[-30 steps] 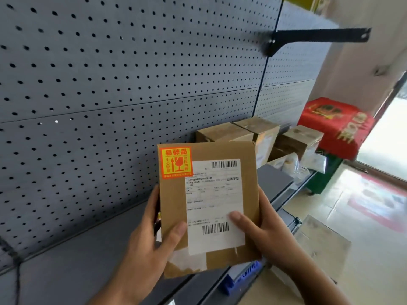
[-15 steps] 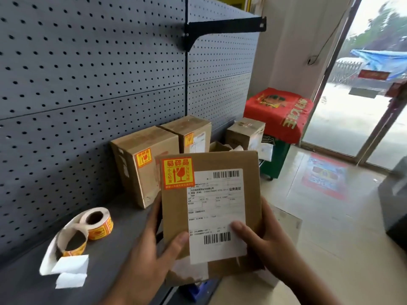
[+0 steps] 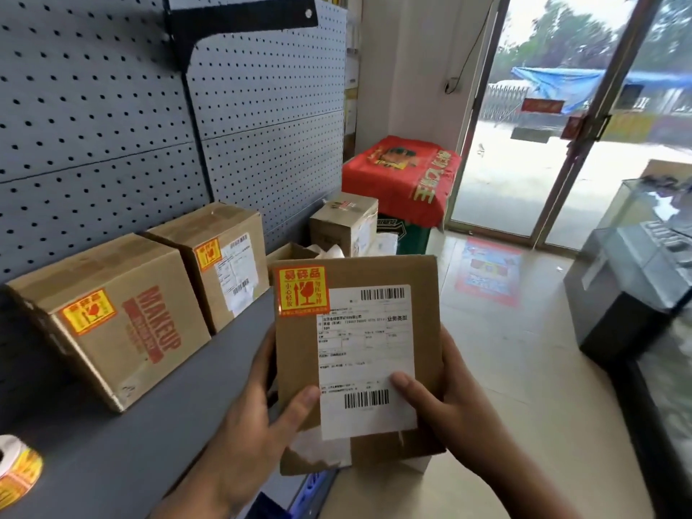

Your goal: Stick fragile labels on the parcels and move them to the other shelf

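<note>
I hold a flat brown parcel [image 3: 419,279] upright in front of me, beyond the shelf's front edge. An orange-yellow fragile label [image 3: 302,290] sticks on its top left corner, beside a white shipping label [image 3: 369,354]. My left hand [image 3: 243,436] grips the parcel's left side, thumb on its face. My right hand [image 3: 445,402] grips the right side, thumb on the shipping label. The roll of fragile labels [image 3: 15,468] lies at the shelf's near left edge.
On the grey shelf [image 3: 149,425] stand a "MAKEUP" box [image 3: 112,316] and a second box [image 3: 221,264], both with fragile labels. Smaller boxes [image 3: 346,222] sit further along. A red-covered bin [image 3: 404,181], a glass door and a glass counter [image 3: 636,264] lie to the right.
The view has swung right along the shelf: the labelled boxes and label roll slid left, the doorway and glass counter came into sight. Both hands keep the same hold on the parcel.
</note>
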Available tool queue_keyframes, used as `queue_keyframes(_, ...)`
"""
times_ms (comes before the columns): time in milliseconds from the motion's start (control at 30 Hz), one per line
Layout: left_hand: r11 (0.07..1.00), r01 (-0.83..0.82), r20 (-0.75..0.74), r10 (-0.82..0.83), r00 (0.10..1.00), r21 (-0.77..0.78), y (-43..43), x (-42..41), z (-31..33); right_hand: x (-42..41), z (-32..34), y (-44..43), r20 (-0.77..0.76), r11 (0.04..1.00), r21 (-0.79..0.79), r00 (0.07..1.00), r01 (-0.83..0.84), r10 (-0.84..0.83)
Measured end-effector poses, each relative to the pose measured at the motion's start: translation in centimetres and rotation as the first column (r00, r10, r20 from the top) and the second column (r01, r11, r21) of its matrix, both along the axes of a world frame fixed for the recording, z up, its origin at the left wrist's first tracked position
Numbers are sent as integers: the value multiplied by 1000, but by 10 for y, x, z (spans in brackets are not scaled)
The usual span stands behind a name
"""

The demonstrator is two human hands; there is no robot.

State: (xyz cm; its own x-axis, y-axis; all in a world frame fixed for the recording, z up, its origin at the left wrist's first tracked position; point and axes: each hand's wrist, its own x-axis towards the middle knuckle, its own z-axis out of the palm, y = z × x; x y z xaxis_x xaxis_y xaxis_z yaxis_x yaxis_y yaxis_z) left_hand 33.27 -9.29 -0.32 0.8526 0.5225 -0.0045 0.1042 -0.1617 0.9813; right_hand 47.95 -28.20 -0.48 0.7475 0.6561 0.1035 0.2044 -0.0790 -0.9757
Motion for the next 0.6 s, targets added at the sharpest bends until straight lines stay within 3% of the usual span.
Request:
queue_keyframes(300,997,61,25,-63,998,49,34,91,-14,79,2,23,18,999,-19,999,43,-43)
queue_keyframes(600,993,-66,98,56,994,102,91,147,-17,157,11,96,79,999,-21,996,-33,35)
